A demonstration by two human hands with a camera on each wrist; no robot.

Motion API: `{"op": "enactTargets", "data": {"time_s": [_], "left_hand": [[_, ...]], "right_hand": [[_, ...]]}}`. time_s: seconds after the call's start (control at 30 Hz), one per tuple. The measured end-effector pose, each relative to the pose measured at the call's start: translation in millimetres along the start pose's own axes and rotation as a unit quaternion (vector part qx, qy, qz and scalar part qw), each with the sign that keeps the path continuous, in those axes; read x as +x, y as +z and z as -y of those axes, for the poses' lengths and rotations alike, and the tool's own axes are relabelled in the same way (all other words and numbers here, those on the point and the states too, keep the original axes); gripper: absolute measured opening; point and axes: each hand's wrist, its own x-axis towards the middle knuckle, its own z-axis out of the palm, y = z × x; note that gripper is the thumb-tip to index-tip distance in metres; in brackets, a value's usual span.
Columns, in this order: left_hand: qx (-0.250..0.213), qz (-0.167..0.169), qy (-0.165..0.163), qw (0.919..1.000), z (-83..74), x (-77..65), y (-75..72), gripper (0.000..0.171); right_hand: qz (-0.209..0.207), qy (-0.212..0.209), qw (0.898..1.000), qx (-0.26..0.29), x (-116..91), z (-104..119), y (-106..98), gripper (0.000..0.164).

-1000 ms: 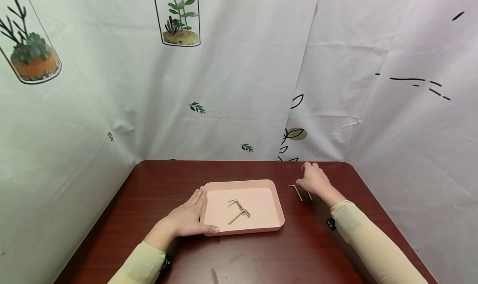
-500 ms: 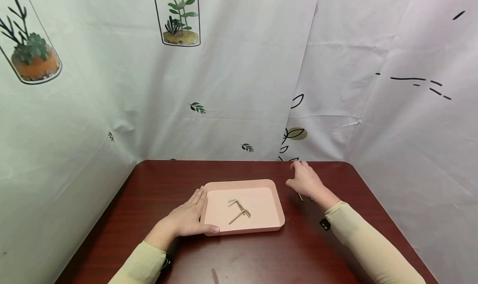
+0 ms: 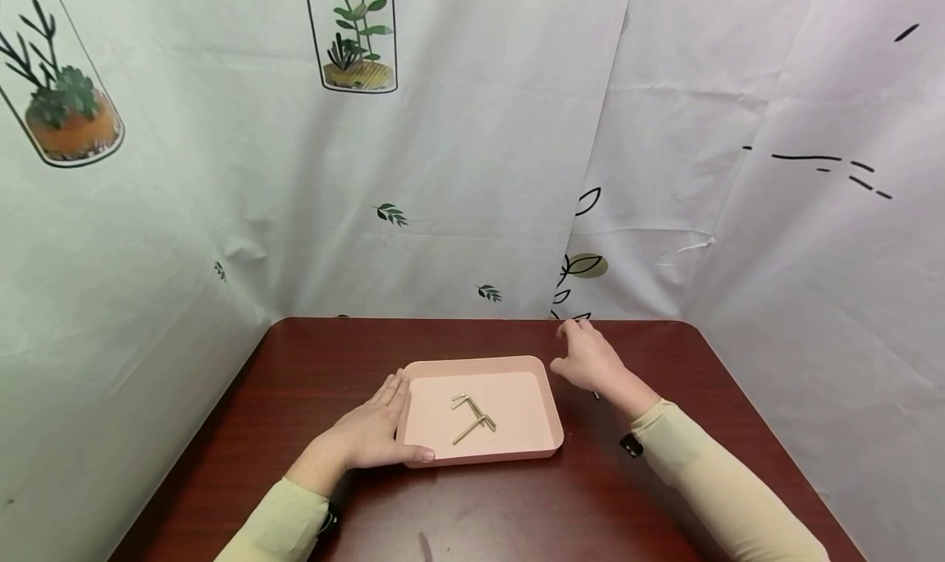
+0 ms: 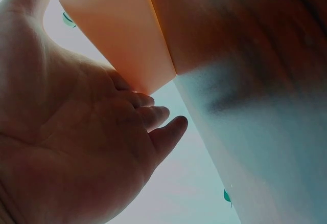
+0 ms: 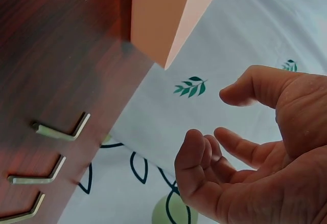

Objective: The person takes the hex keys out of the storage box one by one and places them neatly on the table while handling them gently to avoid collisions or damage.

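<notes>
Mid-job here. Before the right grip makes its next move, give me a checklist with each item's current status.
1. Right grip unloaded: ok, nothing sits between thumb and fingers.
2. Left grip on the tray: ok, it touches the left side.
3. Tray flat on the table: ok.
4. Loose L-shaped pieces separated: ok, three show in the right wrist view, apart from each other.
5. Right grip in contact with a loose piece: not ok, its fingers are clear of those three.
6. Exact count of pieces inside the tray: cannot tell, they overlap.
</notes>
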Motion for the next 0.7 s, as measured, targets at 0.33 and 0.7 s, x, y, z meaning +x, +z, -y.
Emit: {"op": "enactTargets", "data": {"time_s": [0.33, 0.7], "left_hand": [[-0.001, -0.002, 0.001, 1.0000, -0.2, 0.2, 0.1, 0.142], [0.001, -0.004, 0.002, 1.0000, -0.5, -0.2, -0.4, 0.141]], "right_hand": [[0.009, -0.012, 1.000, 0.005, -1.4, 16.1, 3.4, 0.046], [0.021, -0.029, 0.999, 0.018, -5.5, 34.6, 5.8, 0.047]]}}
